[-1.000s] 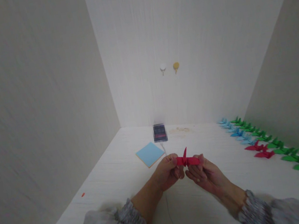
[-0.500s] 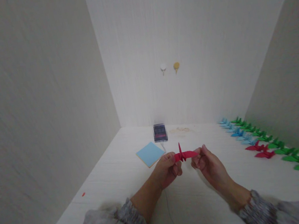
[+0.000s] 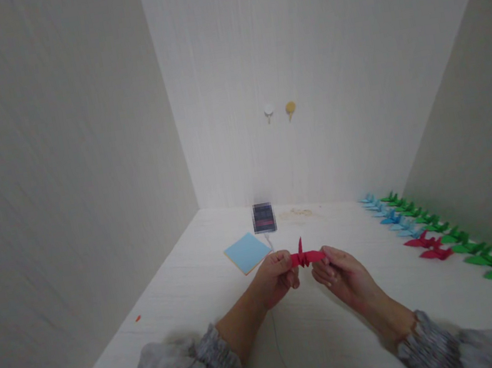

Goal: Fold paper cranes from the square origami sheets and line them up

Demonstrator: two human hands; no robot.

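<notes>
A red origami crane (image 3: 304,259) is held above the white table, its wings stretched out sideways and a thin point standing up from its middle. My left hand (image 3: 277,277) pinches the left wing between thumb and fingers. At the other side, my right hand (image 3: 341,272) has the tip of the right wing between thumb and forefinger. Just beyond my left hand lies a stack of light blue square paper (image 3: 247,252). The wing ends are covered by my fingers.
Rows of folded cranes, green (image 3: 471,247), blue (image 3: 392,218) and red (image 3: 435,253), line the table's right side. A blurred dark device (image 3: 263,217) with a cable (image 3: 280,346) stands at the back. An orange scrap (image 3: 138,318) lies at left. Two hooks (image 3: 290,109) are on the wall.
My right hand has turned slightly and shifted its hold onto the right wing's tip. The crane has moved a little right, and its upright point now leans slightly.
</notes>
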